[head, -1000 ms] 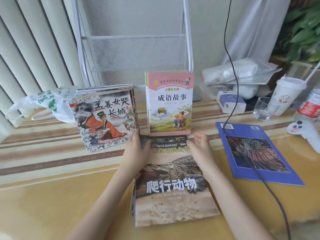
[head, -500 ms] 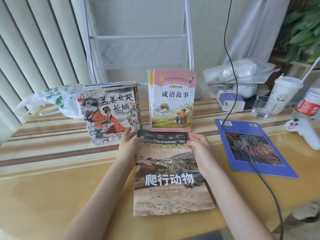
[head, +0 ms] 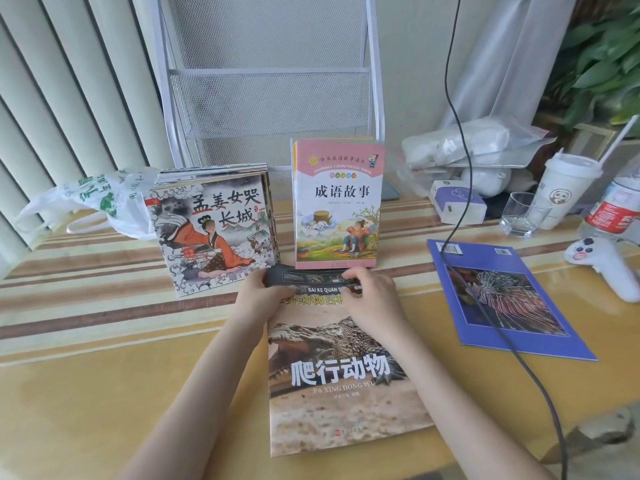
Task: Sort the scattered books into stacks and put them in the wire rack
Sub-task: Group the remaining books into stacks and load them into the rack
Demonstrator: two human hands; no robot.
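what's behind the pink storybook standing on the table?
More upright books of the same stack, edges showing above the pink storybook. Behind those, the white wire rack. Their covers and count are hidden.

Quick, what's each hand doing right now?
Left hand: grips the far edge of the crocodile book.
Right hand: grips the same edge.

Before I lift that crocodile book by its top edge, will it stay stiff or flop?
Probably floppy: the crocodile book looks thin and large, and its top edge already bends up between the left hand and right hand. It likely weighs little. Its glossy cover may slide on the shiny table, so supporting it underneath seems safer.
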